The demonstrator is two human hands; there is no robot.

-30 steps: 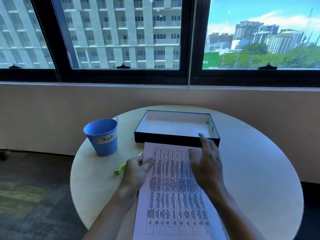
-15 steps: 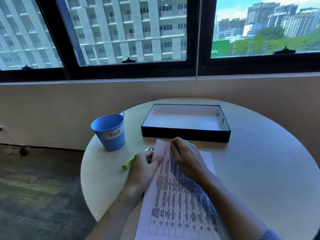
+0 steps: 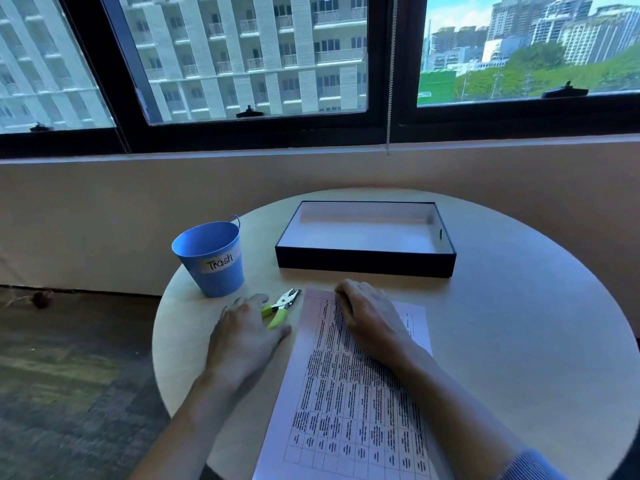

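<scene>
Left hand (image 3: 242,337) lies over the green handles of the hole punch (image 3: 282,301), which rests on the table (image 3: 519,341) just left of the printed sheet's (image 3: 349,410) top corner, metal head pointing toward the far edge. Left fingers are spread and nearly straight, thumb alongside the handle; nothing gripped yet.

Right hand (image 3: 370,320) sits on the sheet's top edge, fingers curled down. The tips are hidden, so I cannot tell whether they pinch the edge or only press it. Either way the weight pins the sheet flat, likely so it will not slide while the punch is brought in.

The blue bucket (image 3: 211,261) labelled "Trash" stands near the punch, probably for the punched scraps. The black tray (image 3: 363,266) sits beyond the sheet, probably for finished pages.
</scene>
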